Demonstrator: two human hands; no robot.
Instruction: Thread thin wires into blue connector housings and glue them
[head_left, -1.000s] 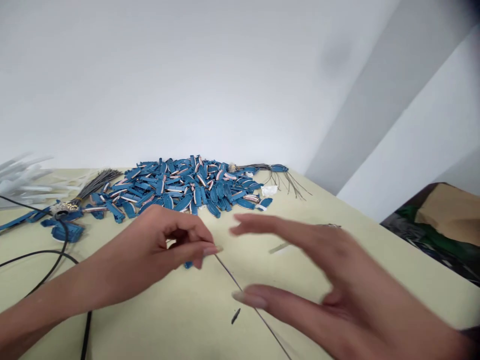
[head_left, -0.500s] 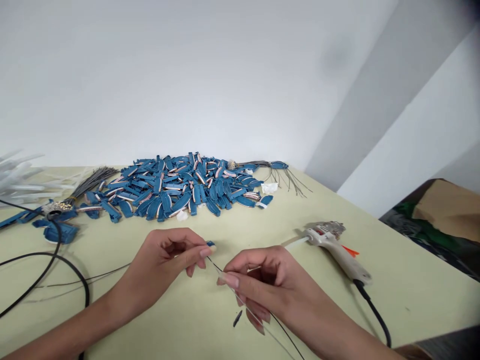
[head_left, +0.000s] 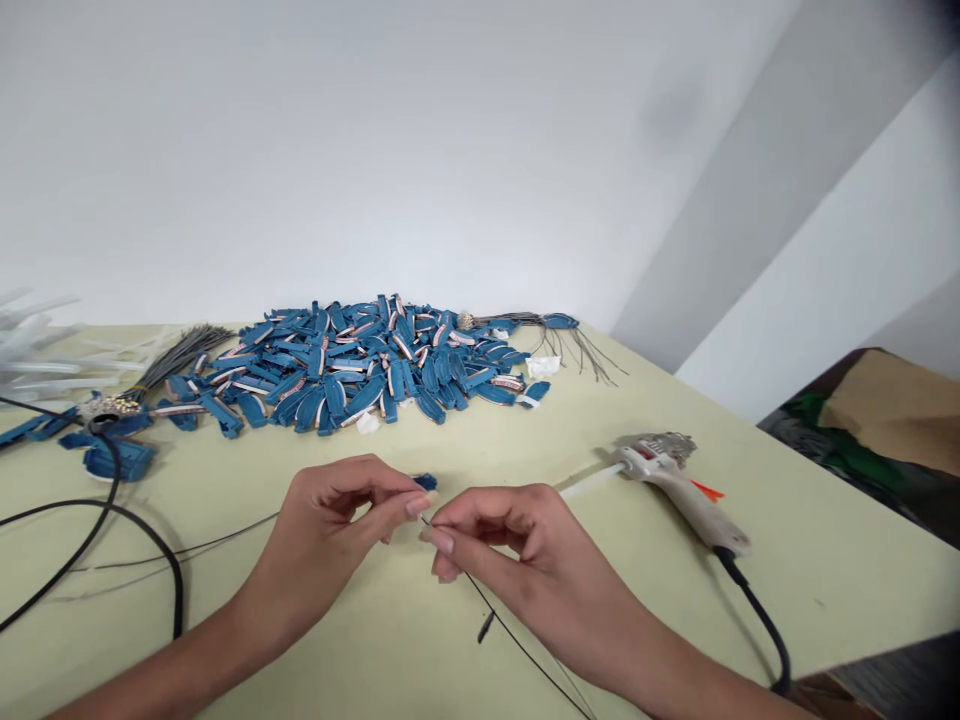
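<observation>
- Left hand [head_left: 334, 535] pinches a dark wire [head_left: 525, 647] between its fingertips.
- Right hand [head_left: 529, 565] pinches it just beside; wire trails near right.

Left hand [head_left: 322, 530]: bare, slender-fingered; long thumbnail [head_left: 417, 507]; bare, slim forearm [head_left: 202, 640] toward seven o'clock. Right hand [head_left: 559, 570]: bare, slender-fingered; bare forearm [head_left: 645, 650] toward five o'clock.

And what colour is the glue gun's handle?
The handle is off-white, seen best in the head view.

two hands [head_left: 319, 530]; one glue gun [head_left: 684, 500]; two wire bundles [head_left: 178, 358]; one heap [head_left: 360, 370], blue pieces beyond counting
</observation>
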